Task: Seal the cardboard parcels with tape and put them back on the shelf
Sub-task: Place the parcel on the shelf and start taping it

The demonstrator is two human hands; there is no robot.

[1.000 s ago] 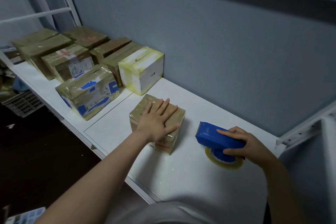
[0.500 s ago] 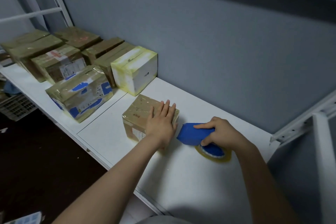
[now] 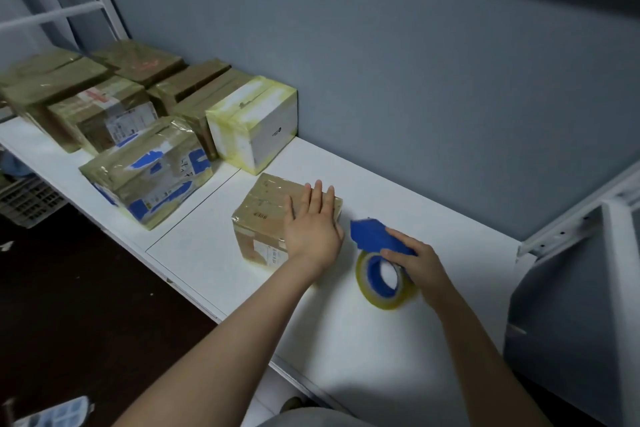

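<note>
— Parcel [image 3: 266,215] lies on the shelf [image 3: 363,350], directly left of our dispenser [image 3: 375,237]. Our left hand [image 3: 311,230] rests flat on its top, fingers straight, pressing down.
— And our right hand [image 3: 417,258]?
— Curled round the dispenser's blue body, with the roll [image 3: 384,282] below. The nose points at the parcel's right end, just beside it; we see no contact.
— So we pull leftward?
— We judge so. The box's long side seems to run along the shelf, toward the taped boxes [image 3: 145,135] farther left. Our right hand is nearer that end, and the left must clear the strip's path.
</note>
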